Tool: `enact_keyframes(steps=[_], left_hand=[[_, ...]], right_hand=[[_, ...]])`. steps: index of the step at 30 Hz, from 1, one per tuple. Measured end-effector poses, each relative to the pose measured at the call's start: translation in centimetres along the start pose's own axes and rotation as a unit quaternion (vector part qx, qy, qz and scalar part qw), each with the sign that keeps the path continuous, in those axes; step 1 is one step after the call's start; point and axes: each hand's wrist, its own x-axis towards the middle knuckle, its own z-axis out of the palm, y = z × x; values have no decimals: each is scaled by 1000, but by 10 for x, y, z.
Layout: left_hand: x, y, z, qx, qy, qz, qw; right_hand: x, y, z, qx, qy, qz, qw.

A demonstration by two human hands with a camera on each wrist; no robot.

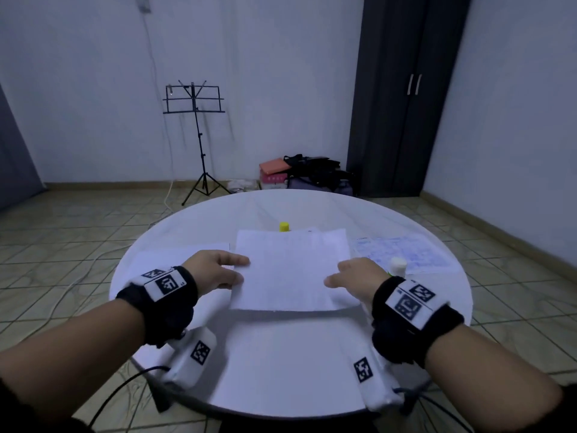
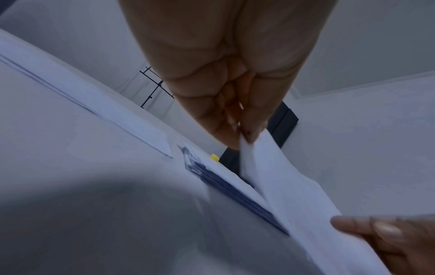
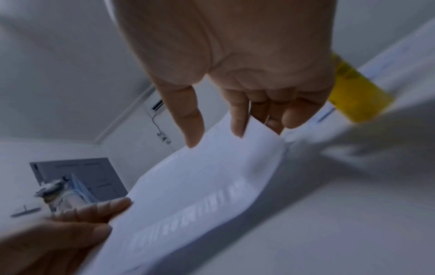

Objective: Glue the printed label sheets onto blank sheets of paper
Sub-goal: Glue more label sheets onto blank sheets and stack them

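Left hand (image 1: 218, 270) pinching left edge of paper sheet (image 1: 290, 270), lifted above round table (image 1: 281, 354). Right hand (image 1: 356, 275) pinching right edge. Glue stick (image 1: 397, 266) just right.

hands (image 1: 218, 270): 2 | paper sheets/stacks (image 1: 290, 270): 4 | glue bottles (image 1: 398, 265): 2 | table (image 1: 281, 364): 1

Head view looks down over the round table (image 1: 406, 232); both wrist views, close underneath, share the lifted sheet (image 1: 290, 270).
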Motion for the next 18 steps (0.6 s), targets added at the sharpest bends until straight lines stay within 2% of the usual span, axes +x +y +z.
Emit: enact_keyframes(steps=[2,5,9,11,14,16,18], left_hand=[[20,6,4,32,11,-3,999],[52,15,12,187,2,-17,982],[76,23,22,412,-57,-66,907],[82,23,27,451,-72,-101,884],[89,20,32,467,-106,-132,868],[96,17,32,503,-127,-139,844],[102,14,34,525,-131,-128,831]], right_hand=[[20,-13,0,-40,19,-4,999],[51,-32,3,-126,10,27,992],[78,-44,6,-262,-16,56,963],[87,-43,4,-299,-30,63,952],[101,-35,2,-309,-60,77,946],[109,-32,0,-304,-89,81,945],[109,-32,-2,-307,-107,75,943]])
